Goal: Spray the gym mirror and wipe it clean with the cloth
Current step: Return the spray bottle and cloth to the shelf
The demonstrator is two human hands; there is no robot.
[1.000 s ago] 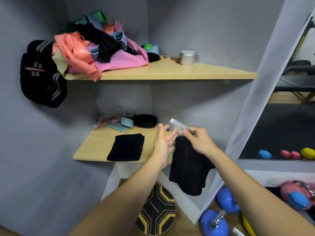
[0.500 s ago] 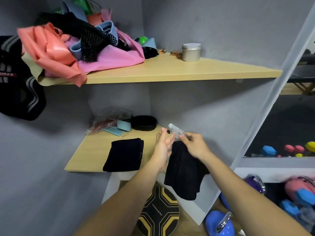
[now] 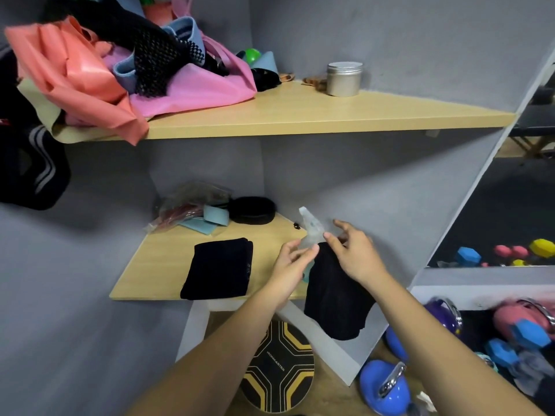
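Note:
A small clear spray bottle (image 3: 310, 228) is held between my two hands above the right end of the lower wooden shelf (image 3: 156, 265). My left hand (image 3: 289, 265) pinches the bottle's body from the left. My right hand (image 3: 354, 256) holds a black cloth (image 3: 333, 301) that hangs down below it, while its index finger and thumb spread loosely by the bottle. The gym mirror (image 3: 504, 205) stands at the right in a white frame and reflects coloured dumbbells.
A second folded black cloth (image 3: 217, 268) lies on the lower shelf, with bands and a black round case behind it. The upper shelf (image 3: 330, 115) carries a heap of bands and a metal tin (image 3: 344, 78). Below are a balance board (image 3: 279, 364) and blue kettlebells (image 3: 384, 388).
My left hand has closed onto the spray bottle, which my right hand held before. My right fingers have loosened off the bottle. The view has moved closer to the shelves.

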